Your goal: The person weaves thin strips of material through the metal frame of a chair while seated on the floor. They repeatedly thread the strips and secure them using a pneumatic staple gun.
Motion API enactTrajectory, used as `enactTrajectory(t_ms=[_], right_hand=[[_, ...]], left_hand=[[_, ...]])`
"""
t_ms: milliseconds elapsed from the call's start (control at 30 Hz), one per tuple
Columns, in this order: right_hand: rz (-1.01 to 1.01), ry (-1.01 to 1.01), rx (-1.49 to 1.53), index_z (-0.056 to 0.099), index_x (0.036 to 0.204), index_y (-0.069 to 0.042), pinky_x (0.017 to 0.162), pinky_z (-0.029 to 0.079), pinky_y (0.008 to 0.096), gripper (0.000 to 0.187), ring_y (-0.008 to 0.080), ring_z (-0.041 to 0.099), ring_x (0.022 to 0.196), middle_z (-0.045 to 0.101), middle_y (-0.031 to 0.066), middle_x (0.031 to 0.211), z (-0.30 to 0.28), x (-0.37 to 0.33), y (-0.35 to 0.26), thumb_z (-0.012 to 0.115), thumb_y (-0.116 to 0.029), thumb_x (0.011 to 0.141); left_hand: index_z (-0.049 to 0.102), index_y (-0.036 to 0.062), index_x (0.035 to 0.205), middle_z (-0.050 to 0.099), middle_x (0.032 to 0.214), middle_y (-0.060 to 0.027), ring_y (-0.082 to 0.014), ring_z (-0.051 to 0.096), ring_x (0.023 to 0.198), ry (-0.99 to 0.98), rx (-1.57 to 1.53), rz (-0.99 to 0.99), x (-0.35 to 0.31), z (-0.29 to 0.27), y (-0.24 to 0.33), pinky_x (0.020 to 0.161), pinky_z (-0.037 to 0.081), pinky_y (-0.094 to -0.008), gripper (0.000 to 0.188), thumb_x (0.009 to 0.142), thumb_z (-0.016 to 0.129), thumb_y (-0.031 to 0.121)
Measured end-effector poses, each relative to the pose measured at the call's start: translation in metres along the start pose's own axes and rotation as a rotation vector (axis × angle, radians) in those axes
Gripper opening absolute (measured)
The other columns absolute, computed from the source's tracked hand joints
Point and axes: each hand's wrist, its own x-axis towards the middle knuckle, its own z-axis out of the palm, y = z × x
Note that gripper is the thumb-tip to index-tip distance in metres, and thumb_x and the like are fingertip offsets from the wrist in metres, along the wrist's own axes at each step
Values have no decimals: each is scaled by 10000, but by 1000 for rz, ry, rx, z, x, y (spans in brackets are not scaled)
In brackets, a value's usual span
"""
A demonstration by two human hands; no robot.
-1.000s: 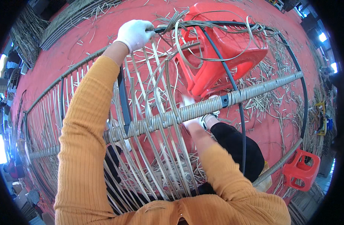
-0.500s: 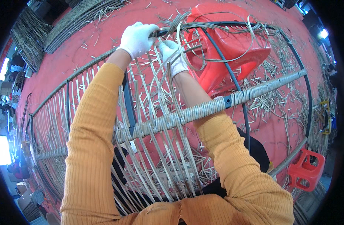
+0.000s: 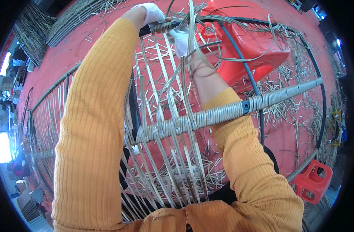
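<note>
A dark frame with a thick wicker-wrapped middle bar lies across in front of me. Pale upright strands run between its bars on the left side. My left hand, in a white glove, curls over the frame's far rail beside a short wrapped stretch. What its fingertips pinch is hidden. My right hand, also gloved, reaches over the middle bar to just below that rail. Its fingers are closed on a wicker strand, and loose loops hang around the wrist.
A large red plastic chair lies beneath the frame's far right part. A small red stool stands at the right. Cut wicker scraps litter the red floor. Woven panels and a bundle of strips lie at the far left.
My left hand has shifted up and slightly right along the far rail, uncovering the wrapped stretch. My right hand has moved slightly up and right, and the loose strand loops have swung.
</note>
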Motion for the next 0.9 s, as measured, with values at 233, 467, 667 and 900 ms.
enactTrajectory(t_ms=[233,467,667,900], right_hand=[[-371,60,-1281,660,990,-50,694,512,276,126,170,632,795,671,97,877,-23,14,14,540,-84,971],[-22,353,145,615,1058,-46,562,482,296,164,159,627,699,659,66,830,-5,0,18,678,-126,930],[-5,59,164,596,1129,-52,687,564,302,195,159,640,740,677,54,926,0,-25,-2,571,31,954],[-255,208,-725,673,1086,-59,759,541,352,205,230,647,777,672,92,873,-32,-5,31,541,-174,979]], left_hand=[[749,185,1076,734,908,-99,-263,700,828,428,201,543,-57,30,-9,771,548,-363,299,915,628,405],[749,241,1049,740,908,-54,-269,706,884,638,452,463,-65,51,-17,762,550,-393,289,893,641,459],[732,167,1039,721,894,-97,-322,677,899,652,752,560,-70,52,-8,872,483,-477,211,893,614,263],[714,182,1082,713,880,-108,-326,672,876,696,677,622,-68,54,-16,790,515,-459,235,884,640,286]])
